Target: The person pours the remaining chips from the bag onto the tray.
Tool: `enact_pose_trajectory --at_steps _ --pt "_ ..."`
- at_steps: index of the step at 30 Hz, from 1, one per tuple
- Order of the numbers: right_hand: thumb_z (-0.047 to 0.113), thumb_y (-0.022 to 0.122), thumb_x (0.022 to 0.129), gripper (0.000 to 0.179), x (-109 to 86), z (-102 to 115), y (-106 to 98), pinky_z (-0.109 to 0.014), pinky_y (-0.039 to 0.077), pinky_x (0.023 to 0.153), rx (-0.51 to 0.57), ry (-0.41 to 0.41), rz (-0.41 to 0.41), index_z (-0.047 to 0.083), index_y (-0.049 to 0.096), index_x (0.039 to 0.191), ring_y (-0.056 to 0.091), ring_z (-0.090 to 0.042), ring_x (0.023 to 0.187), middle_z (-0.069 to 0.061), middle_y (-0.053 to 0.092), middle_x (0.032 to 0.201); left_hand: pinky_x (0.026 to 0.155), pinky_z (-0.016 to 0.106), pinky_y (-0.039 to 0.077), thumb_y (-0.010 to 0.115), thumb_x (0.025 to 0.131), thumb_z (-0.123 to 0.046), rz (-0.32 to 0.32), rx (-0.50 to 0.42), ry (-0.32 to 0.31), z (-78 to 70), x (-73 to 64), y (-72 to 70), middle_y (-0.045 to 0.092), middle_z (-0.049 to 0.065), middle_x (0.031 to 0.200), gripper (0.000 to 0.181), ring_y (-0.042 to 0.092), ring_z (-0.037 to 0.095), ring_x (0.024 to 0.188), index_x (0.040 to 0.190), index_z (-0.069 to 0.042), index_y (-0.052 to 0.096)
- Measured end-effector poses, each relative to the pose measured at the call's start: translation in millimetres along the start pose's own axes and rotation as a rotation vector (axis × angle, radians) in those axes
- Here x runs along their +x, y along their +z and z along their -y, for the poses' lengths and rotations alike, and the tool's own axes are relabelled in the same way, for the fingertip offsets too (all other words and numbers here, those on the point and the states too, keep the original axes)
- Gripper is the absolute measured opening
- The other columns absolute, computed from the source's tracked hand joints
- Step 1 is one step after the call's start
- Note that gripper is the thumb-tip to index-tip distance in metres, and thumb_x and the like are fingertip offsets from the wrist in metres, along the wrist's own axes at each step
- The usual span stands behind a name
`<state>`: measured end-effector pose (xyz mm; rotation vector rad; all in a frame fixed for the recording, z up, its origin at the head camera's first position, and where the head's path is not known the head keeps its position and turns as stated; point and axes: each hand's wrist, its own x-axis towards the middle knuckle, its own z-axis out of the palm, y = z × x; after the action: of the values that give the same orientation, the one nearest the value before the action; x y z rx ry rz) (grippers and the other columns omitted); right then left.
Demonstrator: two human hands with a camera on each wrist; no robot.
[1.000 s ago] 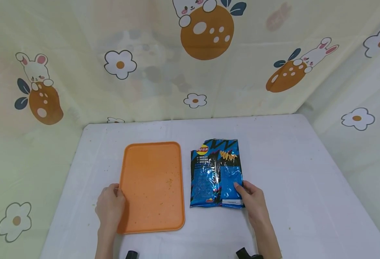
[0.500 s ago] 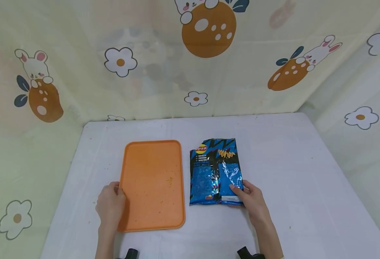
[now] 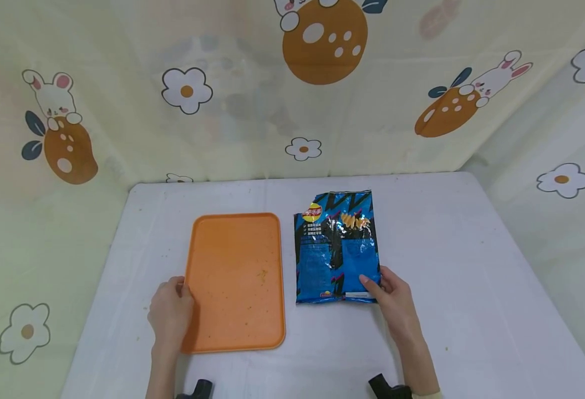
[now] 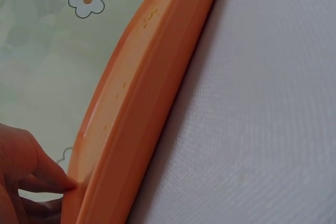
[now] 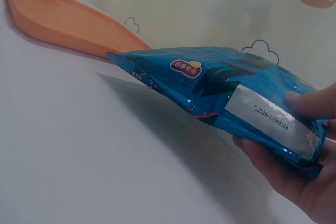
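An orange tray point(image 3: 234, 266) with a few yellow crumbs on it lies on the white table. My left hand point(image 3: 170, 316) pinches its left rim, thumb inside the edge, as the left wrist view also shows. To the right of the tray is a blue and black chip bag point(image 3: 339, 255), its top left corner torn away. My right hand point(image 3: 396, 305) grips the bag's lower right corner, thumb on top and fingers underneath. In the right wrist view the bag point(image 5: 210, 77) is raised off the table, casting a shadow below.
The white table point(image 3: 472, 288) carries scattered small crumbs. A curtain point(image 3: 232, 149) printed with rabbits and flowers stands behind it and on both sides. Black camera mounts point(image 3: 389, 388) show at the bottom edge near each wrist.
My right hand has lifted the chip bag off the table and moved it slightly away from me. The left hand and the tray have stayed in place; the head view has tilted a little.
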<state>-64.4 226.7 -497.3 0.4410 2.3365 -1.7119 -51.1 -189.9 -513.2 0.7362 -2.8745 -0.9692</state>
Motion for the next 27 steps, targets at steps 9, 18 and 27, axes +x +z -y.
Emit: enact_pose_trajectory --at_steps 9,18,27 --pt "0.032 0.065 0.102 0.070 0.9 8.7 -5.8 -0.037 0.045 0.103 -0.045 -0.176 0.077 -0.003 0.037 0.155 0.047 -0.040 0.144 -0.023 0.045 0.157 0.086 0.058 0.051 0.051 0.103 -0.009 0.011 -0.009 -0.012 1.7 1.3 0.2 0.065 0.029 0.114 0.034 0.064 0.044 0.102 0.131 0.007 0.061" --pt "0.018 0.069 0.100 0.058 1.9 27.1 -5.0 -0.039 0.048 0.101 -0.165 -0.386 0.175 -0.003 0.046 0.149 0.054 -0.045 0.136 -0.026 0.053 0.150 0.083 0.059 0.052 0.051 0.102 -0.009 -0.007 -0.010 -0.003 3.8 2.6 -1.3 0.066 0.029 0.113 0.033 0.065 0.045 0.103 0.129 0.006 0.062" --pt "0.010 0.070 0.098 0.043 5.5 40.1 5.7 -0.048 0.053 0.095 -0.312 -0.555 0.145 -0.001 0.057 0.138 0.066 -0.041 0.120 -0.023 0.064 0.136 0.081 0.059 0.051 0.052 0.102 -0.009 -0.003 -0.026 0.001 4.4 3.1 -1.4 0.067 0.029 0.113 0.033 0.065 0.045 0.102 0.129 0.006 0.063"
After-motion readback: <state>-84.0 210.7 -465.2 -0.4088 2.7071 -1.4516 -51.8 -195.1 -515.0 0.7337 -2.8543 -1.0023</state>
